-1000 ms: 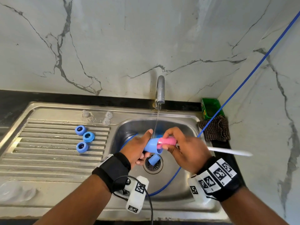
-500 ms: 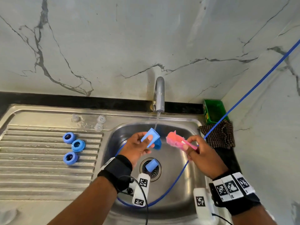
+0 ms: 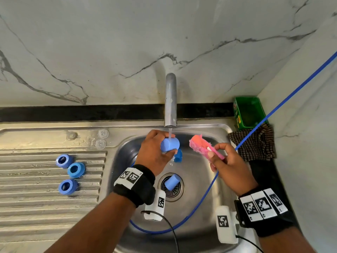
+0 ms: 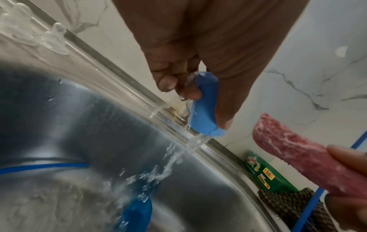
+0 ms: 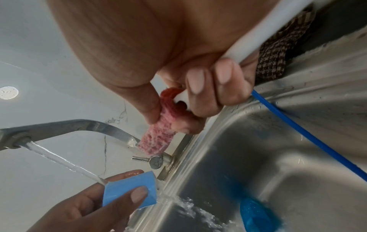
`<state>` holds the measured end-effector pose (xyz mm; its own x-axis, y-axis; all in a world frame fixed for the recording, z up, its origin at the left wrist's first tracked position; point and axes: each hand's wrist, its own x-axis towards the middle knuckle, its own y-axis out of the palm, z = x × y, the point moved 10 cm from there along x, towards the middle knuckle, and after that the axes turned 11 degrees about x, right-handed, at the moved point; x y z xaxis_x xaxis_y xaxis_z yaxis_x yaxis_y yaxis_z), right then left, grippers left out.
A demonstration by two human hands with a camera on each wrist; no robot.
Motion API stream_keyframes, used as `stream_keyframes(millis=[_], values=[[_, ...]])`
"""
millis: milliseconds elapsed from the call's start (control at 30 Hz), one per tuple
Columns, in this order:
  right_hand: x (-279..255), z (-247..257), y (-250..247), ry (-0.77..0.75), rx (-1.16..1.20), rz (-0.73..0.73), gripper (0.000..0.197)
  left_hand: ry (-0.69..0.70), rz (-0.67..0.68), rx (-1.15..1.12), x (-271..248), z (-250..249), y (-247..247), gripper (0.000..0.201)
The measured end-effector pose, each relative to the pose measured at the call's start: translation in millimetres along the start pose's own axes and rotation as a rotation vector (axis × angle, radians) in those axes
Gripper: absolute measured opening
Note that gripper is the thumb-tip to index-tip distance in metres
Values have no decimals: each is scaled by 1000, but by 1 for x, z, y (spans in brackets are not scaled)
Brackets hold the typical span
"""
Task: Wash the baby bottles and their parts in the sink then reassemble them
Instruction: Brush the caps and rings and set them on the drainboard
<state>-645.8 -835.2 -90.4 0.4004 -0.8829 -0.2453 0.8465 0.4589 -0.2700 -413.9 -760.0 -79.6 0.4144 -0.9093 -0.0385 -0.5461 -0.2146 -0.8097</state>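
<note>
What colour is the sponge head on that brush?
Pink, on the brush in the right hand; clearest in the head view.

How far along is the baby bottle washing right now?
Partway. Three blue rings and clear teats sit on the drainboard, apparently washed. The left hand rinses a blue cap under the tap; the right hand holds the pink brush. Another blue cap waits over the drain. Reassembly hasn't begun.

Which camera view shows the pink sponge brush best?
The head view: the whole pink sponge brush shows, in the right hand. The left wrist view shows only its sponge head up close; the right wrist view shows it partly hidden by fingers.
</note>
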Motion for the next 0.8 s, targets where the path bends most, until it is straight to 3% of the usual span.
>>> stream_keyframes(millis=[100,233,300,367,500,567,700,800], values=[[2,-2,0,10,-7,-11,13,-41,15,-25,-3,5,4,44],[1,-4,-1,20,19,4,16,-255,106,-652,-16,23,24,42],[0,-6,-2,21,35,3,16,-264,150,-823,-24,22,30,46],[-1,-7,-3,21,54,2,16,-186,176,-797,-28,16,28,54],[-5,-5,-3,11,72,-2,16,-67,160,-676,-28,6,17,42],[-8,-1,-3,1,83,-4,18,-35,136,-653,-25,0,10,51],[-13,6,-4,-21,90,-2,15,-10,88,-619,-19,-3,1,47],[-17,7,-4,-24,102,3,15,-59,127,-554,-18,6,7,41]])
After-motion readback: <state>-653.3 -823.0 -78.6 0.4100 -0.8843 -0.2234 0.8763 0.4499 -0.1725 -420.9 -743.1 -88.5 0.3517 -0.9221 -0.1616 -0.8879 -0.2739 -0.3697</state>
